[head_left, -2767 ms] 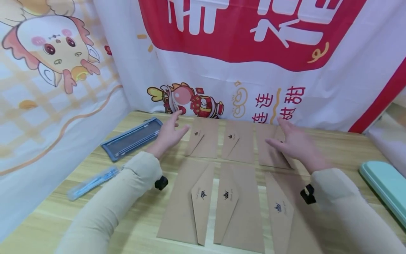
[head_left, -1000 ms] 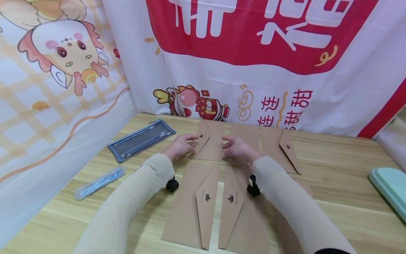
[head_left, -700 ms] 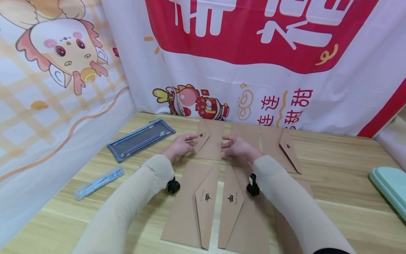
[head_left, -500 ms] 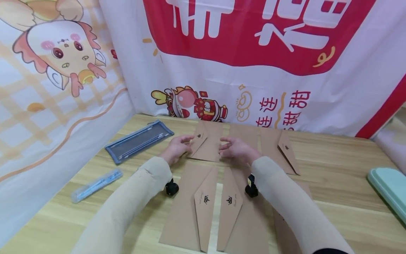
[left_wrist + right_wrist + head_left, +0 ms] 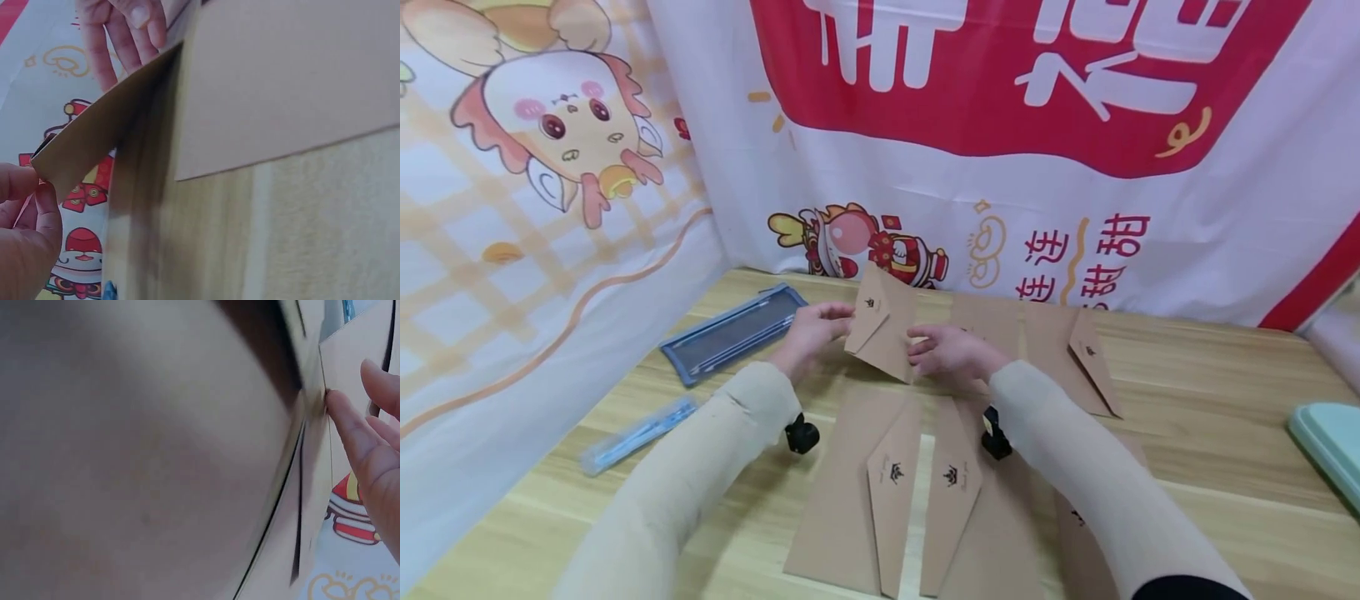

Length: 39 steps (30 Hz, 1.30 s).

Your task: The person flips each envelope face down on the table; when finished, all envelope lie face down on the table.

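Note:
In the head view, a kraft-brown envelope (image 5: 891, 346) at the back left is raised off the table with its left side up. My left hand (image 5: 808, 333) pinches its left edge between thumb and fingers, as the left wrist view also shows. My right hand (image 5: 951, 354) is at the opposite edge; in the right wrist view an extended fingertip touches that edge and the thumb stands apart. Beneath my right hand lies the back middle envelope (image 5: 988, 312), partly hidden. The flap of the raised envelope carries a small black crown print.
Flat on the wooden table lie a back right envelope (image 5: 1056, 350), a front left one (image 5: 838, 492), a front middle one (image 5: 951, 508) and a front right one, partly under my right sleeve. Left are a blue mesh pencil case (image 5: 730, 337) and clear plastic box (image 5: 636, 437); right, a mint-green case (image 5: 1330, 450).
My right hand has come from the back right envelope over to the back left one. That envelope lay flat half a second ago; now its left side is lifted by my left hand.

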### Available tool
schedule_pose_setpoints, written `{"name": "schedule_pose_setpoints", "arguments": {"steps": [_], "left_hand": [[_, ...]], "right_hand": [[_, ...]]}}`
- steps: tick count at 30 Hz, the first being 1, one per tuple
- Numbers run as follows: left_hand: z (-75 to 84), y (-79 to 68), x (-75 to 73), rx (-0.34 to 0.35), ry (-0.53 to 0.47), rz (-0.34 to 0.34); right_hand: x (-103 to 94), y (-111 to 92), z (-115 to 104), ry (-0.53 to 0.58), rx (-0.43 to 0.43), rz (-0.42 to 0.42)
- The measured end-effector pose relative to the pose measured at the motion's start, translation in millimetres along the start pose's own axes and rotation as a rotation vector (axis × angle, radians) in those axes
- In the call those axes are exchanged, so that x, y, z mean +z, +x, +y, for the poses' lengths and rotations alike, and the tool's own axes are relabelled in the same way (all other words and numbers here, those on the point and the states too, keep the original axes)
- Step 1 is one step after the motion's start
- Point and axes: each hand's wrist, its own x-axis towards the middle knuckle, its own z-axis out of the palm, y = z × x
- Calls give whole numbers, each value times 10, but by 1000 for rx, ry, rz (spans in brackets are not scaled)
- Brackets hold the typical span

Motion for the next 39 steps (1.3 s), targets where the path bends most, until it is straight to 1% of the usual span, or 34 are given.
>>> {"name": "schedule_pose_setpoints", "arguments": {"steps": [2, 4, 6, 9, 13, 15, 18, 21, 23, 25, 26, 28, 30, 32, 35, 37, 39], "left_hand": [[48, -17, -18, -6, -25, -4], [87, -34, -38, -5, -34, -10], [125, -50, -51, -5, -38, -17], [187, -64, -42, 13, -42, -35], [280, -65, 85, 52, -51, -63], [327, -65, 167, 69, -28, -68], [388, -71, 282, 112, 31, -79], [416, -65, 381, 163, 71, -80], [423, -63, 428, 177, 82, -76], [420, -66, 472, 178, 81, -72], [415, -69, 493, 172, 76, -72], [401, -71, 528, 168, 72, -72], [386, -72, 555, 168, 61, -77], [368, -69, 571, 173, 46, -82], [348, -58, 581, 186, 20, -79], [339, -48, 579, 201, 8, -73], [326, -34, 578, 207, 3, -66]], "right_hand": [[16, 19, -28, -13, -5, -19], [43, 41, -46, -2, -5, -31], [74, 67, -52, 25, -5, -44], [113, 92, -63, 65, -3, -66], [115, 76, -65, 99, 11, -87], [112, 63, -63, 104, 10, -96], [106, 50, -60, 107, 14, -100], [101, 41, -48, 106, 10, -108], [96, 29, -48, 103, 8, -110], [100, -15, -53, 107, 6, -84], [106, -55, -59, 101, 13, -54], [135, -143, -92, 108, 36, 37], [194, -246, -151, 131, 50, 152], [276, -329, -217, 170, 36, 272], [418, -391, -303, 240, -34, 444], [501, -381, -331, 275, -97, 550], [576, -346, -339, 289, -137, 637]]}}
